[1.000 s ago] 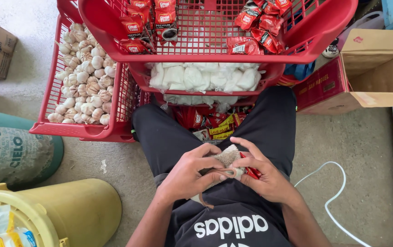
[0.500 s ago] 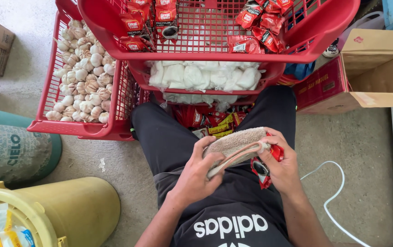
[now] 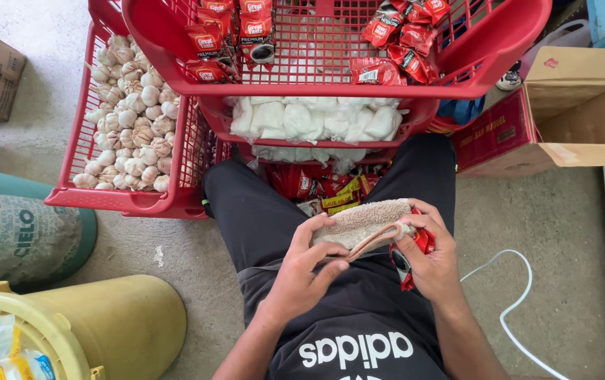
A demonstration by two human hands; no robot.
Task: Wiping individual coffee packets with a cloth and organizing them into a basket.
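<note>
Beige fuzzy cloth pouch gripped between both hands over the lap.
Left hand pinched its near edge; right hand clutched its far end plus small red sachets, just below the red plastic basket.

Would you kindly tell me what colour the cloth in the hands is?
Beige, with a pinkish edge: the cloth, clearest in the head view.

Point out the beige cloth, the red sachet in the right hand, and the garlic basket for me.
beige cloth (image 3: 362, 219): head view, on its fuzzy top face.
red sachet (image 3: 423, 241): head view, on the part showing past the fingers.
garlic basket (image 3: 112, 202): head view, on its near red rim.
</note>
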